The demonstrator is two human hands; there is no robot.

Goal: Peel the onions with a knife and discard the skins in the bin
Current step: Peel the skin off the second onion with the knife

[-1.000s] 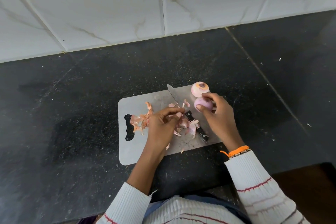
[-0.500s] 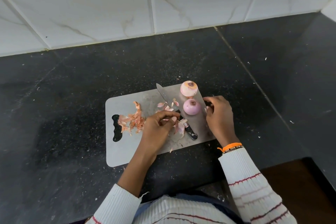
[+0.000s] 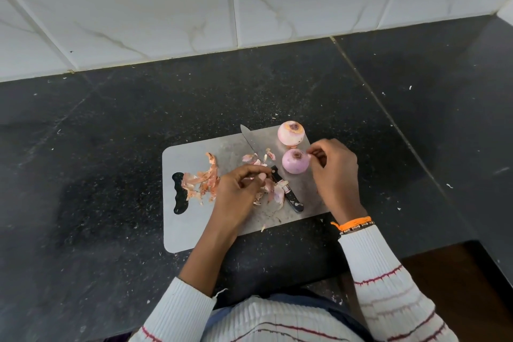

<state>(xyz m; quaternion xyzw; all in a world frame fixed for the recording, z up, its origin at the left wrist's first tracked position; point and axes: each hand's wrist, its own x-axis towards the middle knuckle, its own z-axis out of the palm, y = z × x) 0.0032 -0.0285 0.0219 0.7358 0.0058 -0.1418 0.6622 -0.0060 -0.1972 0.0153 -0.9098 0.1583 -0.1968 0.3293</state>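
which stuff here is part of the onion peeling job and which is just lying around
Part of the job:
two peeled onions
knife
onion skins
cutting board

Just there:
black counter
tiled wall
orange wristband

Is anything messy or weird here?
A bit messy: onion skins lie loose on the cutting board instead of in a bin, and small white flecks dot the black countertop. The knife lies flat, unused.
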